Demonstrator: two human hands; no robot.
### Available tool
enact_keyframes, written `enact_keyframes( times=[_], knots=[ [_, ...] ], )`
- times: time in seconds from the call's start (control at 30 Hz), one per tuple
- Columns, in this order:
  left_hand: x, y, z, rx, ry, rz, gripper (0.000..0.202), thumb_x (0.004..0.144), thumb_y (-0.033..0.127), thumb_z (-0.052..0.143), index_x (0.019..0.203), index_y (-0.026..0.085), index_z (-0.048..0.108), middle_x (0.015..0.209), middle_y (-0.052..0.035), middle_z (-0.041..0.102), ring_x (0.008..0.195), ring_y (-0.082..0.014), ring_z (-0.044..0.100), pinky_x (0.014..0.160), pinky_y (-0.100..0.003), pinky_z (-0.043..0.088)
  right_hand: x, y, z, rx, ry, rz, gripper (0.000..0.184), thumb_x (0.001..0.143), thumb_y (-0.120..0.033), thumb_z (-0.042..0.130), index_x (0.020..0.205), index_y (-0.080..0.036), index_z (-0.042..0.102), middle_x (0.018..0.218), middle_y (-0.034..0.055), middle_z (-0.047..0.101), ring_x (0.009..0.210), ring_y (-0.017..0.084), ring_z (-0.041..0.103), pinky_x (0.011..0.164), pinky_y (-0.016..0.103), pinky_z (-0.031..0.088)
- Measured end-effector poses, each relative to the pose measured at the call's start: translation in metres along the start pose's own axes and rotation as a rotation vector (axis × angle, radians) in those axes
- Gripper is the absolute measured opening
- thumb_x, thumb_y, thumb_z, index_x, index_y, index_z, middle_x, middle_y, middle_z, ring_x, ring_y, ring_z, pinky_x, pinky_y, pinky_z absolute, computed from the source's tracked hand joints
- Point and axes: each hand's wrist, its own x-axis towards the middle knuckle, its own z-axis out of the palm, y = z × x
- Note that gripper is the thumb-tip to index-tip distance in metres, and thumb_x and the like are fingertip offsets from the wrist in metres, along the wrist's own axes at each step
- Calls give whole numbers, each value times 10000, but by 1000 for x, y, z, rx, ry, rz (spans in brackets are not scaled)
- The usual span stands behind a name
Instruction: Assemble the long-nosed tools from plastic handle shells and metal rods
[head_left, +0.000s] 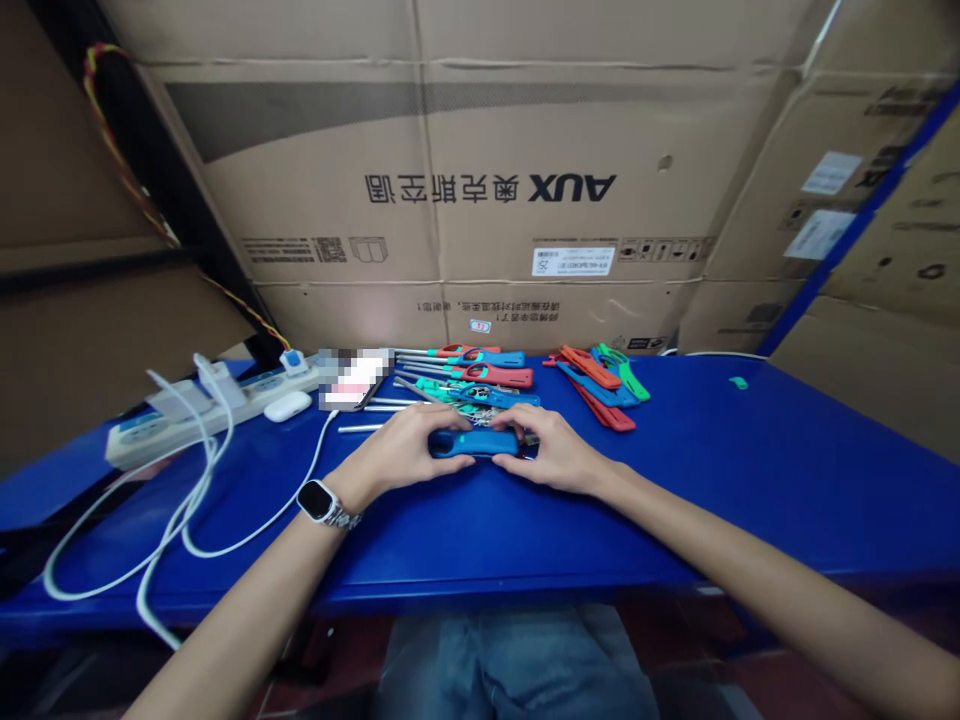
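Observation:
A blue lighter body [480,442], the handle part of a long-nosed lighter, lies level between my two hands above the blue table. My left hand [409,450], with a watch on its wrist, grips its left end between thumb and fingers. At the opposite end my right hand [551,450] pinches it the same way. Just behind are lighters with metal tubes, among them a red one [502,375] and a blue one [491,396], with small loose parts partly hidden by my fingers. Several handle shells, including an orange one [591,366], are heaped to the right.
On the left sit a power strip [217,405] with white cables, a white earbud case [287,406] and a phone [367,380]. A big cardboard sheet [480,130] stands along the back. One small green piece [739,382] lies on the blue table [750,480] at right.

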Motion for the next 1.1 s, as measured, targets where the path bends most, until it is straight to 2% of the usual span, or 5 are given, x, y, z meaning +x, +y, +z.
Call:
enact_keyframes(
  times=[0.33,0.53,0.77,0.9,1.1],
  knots=[
    [-5,10,10,-78,-88,-87,300,790,361,722,1049,215,685,1014,-35,724,916,-223,667,818,-328,524,-5,-8,0,-104,-171,85,322,819,-362,719,1114,-241,674,1129,67,630,1021,239,576,874,387,443],
    [-6,4,8,-154,13,-77,271,906,369,586,1098,207,688,1045,-45,732,920,-209,679,827,-310,519,-3,-5,0,-105,-46,-15,194,942,-319,581,1053,-215,701,1007,53,709,966,201,621,896,362,421],
    [-3,-1,9,-299,71,-219,386,983,457,450,1181,177,628,700,0,660,562,-148,598,554,-251,444,3,-2,1,35,126,53,194,958,-267,535,994,-210,717,1029,43,755,961,206,680,880,344,455],
    [-2,-3,9,-264,136,-205,387,1003,437,389,1119,169,642,791,-23,658,640,-156,569,599,-263,425,3,2,1,76,136,87,201,953,-278,522,989,-203,705,1031,48,750,952,218,681,816,335,477],
    [-2,-7,9,-270,229,-220,343,1002,430,406,1010,176,637,853,-19,654,760,-173,578,680,-272,418,0,5,2,7,105,127,230,936,-313,538,1091,-199,663,944,47,731,735,185,649,774,354,472]
  ],
)
